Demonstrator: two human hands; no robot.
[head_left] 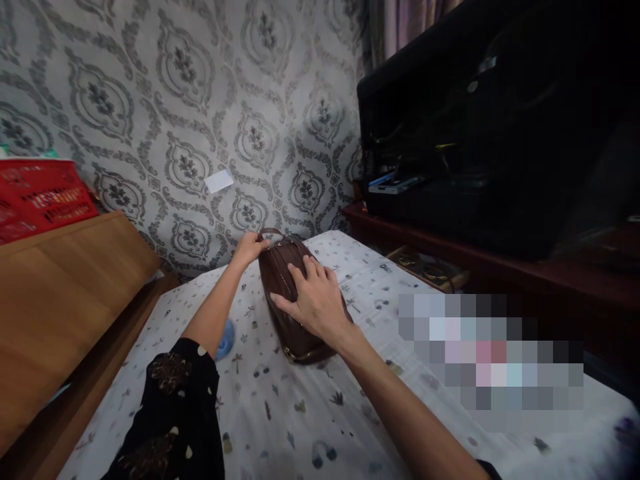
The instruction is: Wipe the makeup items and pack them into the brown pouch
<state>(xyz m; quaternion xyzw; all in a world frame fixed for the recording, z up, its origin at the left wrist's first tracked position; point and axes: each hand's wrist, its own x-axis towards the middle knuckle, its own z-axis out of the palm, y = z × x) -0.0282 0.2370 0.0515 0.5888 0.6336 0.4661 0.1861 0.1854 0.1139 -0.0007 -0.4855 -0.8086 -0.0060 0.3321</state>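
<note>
A dark brown leather-like bag [273, 283] with zips and a carrying strap lies on a white printed sheet [270, 427]. At the bag's far end, my left hand [249, 249] is closed on its edge beside the strap; the fingertips are partly hidden, so the exact part they pinch is unclear. My right hand [316, 297] rests on the bag's upper side with its fingers spread, covering part of the surface. A brass-coloured zip runs along the near end. Partly behind my left forearm is a round blue object [226, 339].
On the left, a red plastic basket [45, 197] stands on a wooden cabinet [75, 280]. A large dark screen or glass-fronted unit [460, 147] fills the right side, above an open drawer [425, 270]. A patterned wall [280, 133] rises behind. One area at right is pixelated.
</note>
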